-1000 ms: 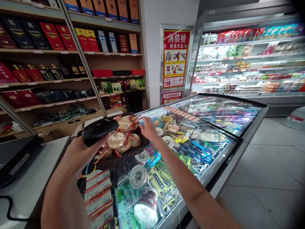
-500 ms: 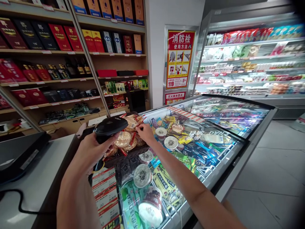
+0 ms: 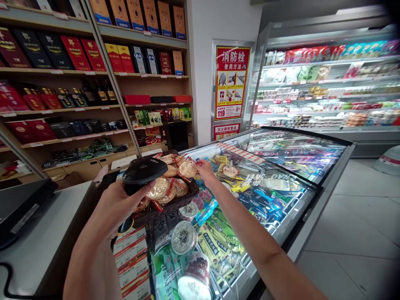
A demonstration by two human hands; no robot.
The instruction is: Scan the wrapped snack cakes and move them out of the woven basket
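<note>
My left hand (image 3: 115, 202) is wrapped round the handle of a black barcode scanner (image 3: 144, 170), its head over the near side of a dark woven basket (image 3: 179, 203). The basket holds round flat biscuits (image 3: 158, 187) in clear wrappers with red ends. At the basket's right side, my right hand (image 3: 205, 171) pinches the red end of one wrapped biscuit (image 3: 187, 168). That packet is at the top of the pile; whether it is clear of the others I cannot tell. The basket rests on the glass top of a chest freezer (image 3: 308, 221).
Under the glass lie white-lidded cups (image 3: 183, 236) and colourful ice-cream packs (image 3: 215, 241). Price labels (image 3: 133, 260) line the freezer's left part. A white counter (image 3: 67, 225) with a black device (image 3: 25, 208) stands at left. Behind are shelves of boxes (image 3: 56, 50) and an open fridge (image 3: 325, 91).
My right hand has moved slightly right and now shows a wrapped biscuit at its fingertips. More of the basket's right rim shows. The left hand keeps the scanner over the basket.
</note>
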